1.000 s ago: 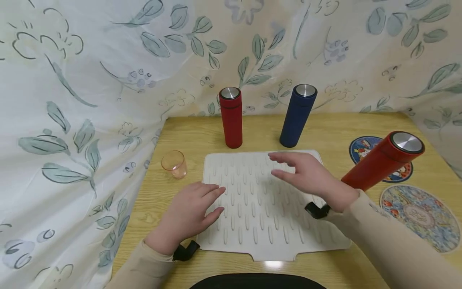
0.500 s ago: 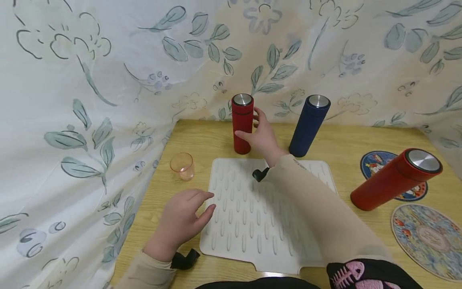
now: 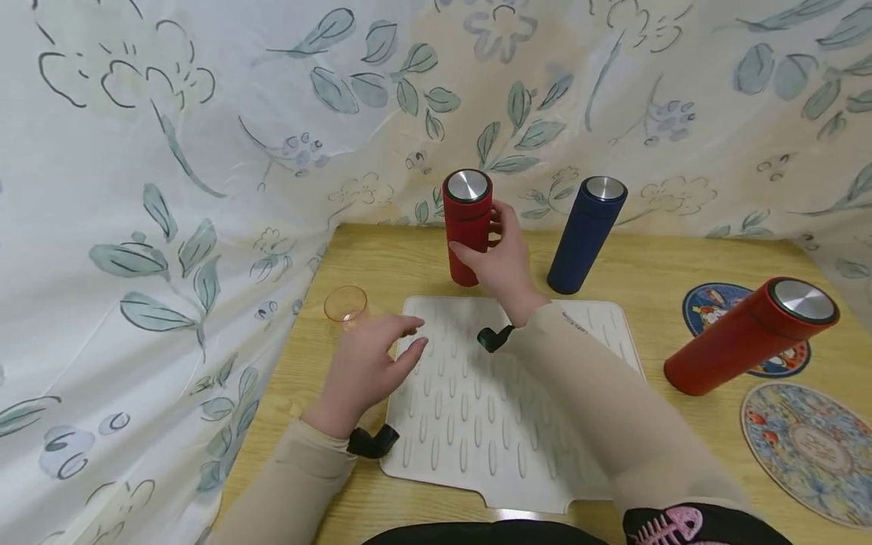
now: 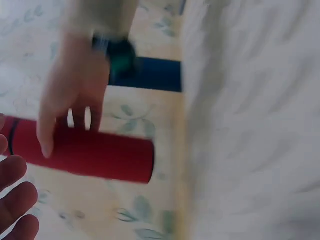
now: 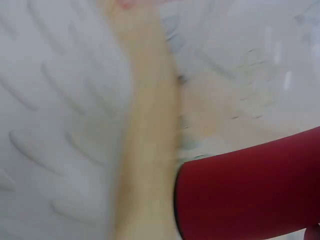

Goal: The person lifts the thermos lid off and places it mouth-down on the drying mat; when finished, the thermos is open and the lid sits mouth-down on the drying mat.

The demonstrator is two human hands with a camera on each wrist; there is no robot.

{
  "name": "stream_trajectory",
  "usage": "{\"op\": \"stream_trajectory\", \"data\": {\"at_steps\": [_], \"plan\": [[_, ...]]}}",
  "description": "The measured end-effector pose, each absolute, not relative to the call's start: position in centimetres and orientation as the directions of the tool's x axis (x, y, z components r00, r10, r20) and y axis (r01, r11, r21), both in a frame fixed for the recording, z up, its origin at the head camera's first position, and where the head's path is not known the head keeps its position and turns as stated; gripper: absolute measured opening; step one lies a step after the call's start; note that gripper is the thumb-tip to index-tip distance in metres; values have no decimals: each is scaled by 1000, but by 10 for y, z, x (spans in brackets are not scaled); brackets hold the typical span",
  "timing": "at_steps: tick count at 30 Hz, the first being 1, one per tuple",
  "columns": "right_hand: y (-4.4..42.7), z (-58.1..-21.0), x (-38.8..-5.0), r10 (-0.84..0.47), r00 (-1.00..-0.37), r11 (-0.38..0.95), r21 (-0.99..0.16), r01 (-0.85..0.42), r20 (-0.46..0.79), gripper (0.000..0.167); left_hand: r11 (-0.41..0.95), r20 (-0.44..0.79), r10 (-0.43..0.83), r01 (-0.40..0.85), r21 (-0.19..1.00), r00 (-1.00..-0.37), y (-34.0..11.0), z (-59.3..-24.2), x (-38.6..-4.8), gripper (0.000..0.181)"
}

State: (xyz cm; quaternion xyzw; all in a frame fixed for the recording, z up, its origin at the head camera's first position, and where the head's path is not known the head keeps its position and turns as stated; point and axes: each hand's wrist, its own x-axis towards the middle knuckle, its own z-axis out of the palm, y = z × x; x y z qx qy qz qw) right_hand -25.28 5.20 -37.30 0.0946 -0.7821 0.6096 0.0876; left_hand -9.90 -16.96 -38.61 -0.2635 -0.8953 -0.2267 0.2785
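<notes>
My right hand (image 3: 507, 261) grips a red thermos (image 3: 467, 227) with a silver lid at the back of the table. In the left wrist view, the thumb and fingers wrap the red thermos (image 4: 105, 152) from one side. The lower end of the same red thermos (image 5: 245, 192) fills a corner of the right wrist view. My left hand (image 3: 368, 363) holds nothing and hovers over the left edge of a white ridged mat (image 3: 470, 424), fingers loosely bent. Behind that hand stands a clear pinkish glass (image 3: 345, 303), its lower part partly hidden.
A blue thermos (image 3: 587, 235) stands right of the gripped one. Another red thermos (image 3: 749, 337) stands at the right by a blue round coaster (image 3: 705, 303). A patterned round mat (image 3: 811, 446) lies nearer. Floral cloth (image 3: 272, 113) hangs behind and left.
My right hand reached from above the white mat to the back red thermos and took hold of it. The thermos has shifted slightly right and appears raised. My left hand moved forward and right.
</notes>
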Motion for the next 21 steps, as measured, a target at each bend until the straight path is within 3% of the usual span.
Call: {"op": "stream_trajectory", "data": {"at_steps": [7, 10, 16, 21], "plan": [[95, -344, -202, -80, -960, 300, -912, -280, 269, 82, 686, 673, 352, 668, 288, -651, -152, -315, -140, 29], [110, -342, -181, -120, -960, 357, -891, -279, 252, 80, 641, 661, 362, 690, 336, -657, -145, -287, -144, 35], [137, -342, -145, -234, -943, 501, -803, -324, 235, 78, 535, 467, 523, 701, 470, -713, -128, -256, -139, 64], [154, -344, -120, -330, -910, 587, -700, -407, 252, 80, 497, 324, 684, 742, 450, -654, -121, -257, -123, 68]]}}
